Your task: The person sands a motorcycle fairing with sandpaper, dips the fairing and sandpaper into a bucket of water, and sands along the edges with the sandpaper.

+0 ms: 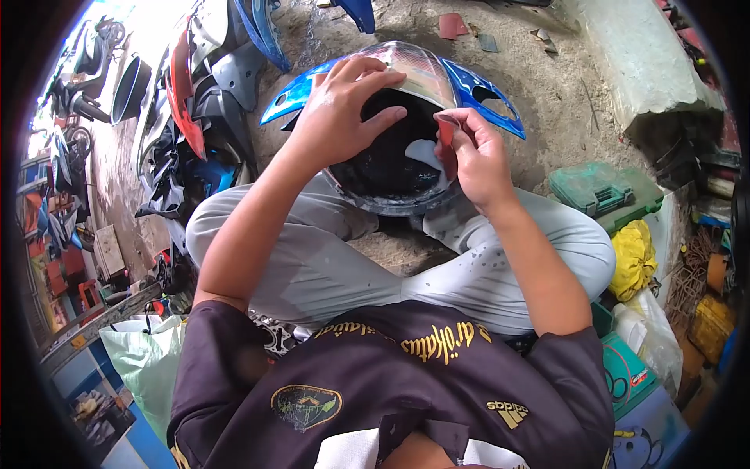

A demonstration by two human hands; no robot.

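A blue motorcycle fairing panel [478, 92] with a clear windshield-like part [418, 66] lies across a round black basin [380, 205] between my legs. Dark water with a white patch of foam or reflection [423, 152] shows inside the basin. My left hand [342, 109] rests on the clear part's near edge, fingers spread and thumb over the basin. My right hand [478, 160] pinches a folded piece of reddish sandpaper [448, 144] at the right end of that edge.
Red, black and blue fairing parts [183, 94] lie at the left. Sandpaper pieces [451, 26] are on the ground ahead. A green case [591, 190], yellow bag [633, 258] and concrete block [637, 70] are at the right. A pale sack [144, 356] stands at the lower left.
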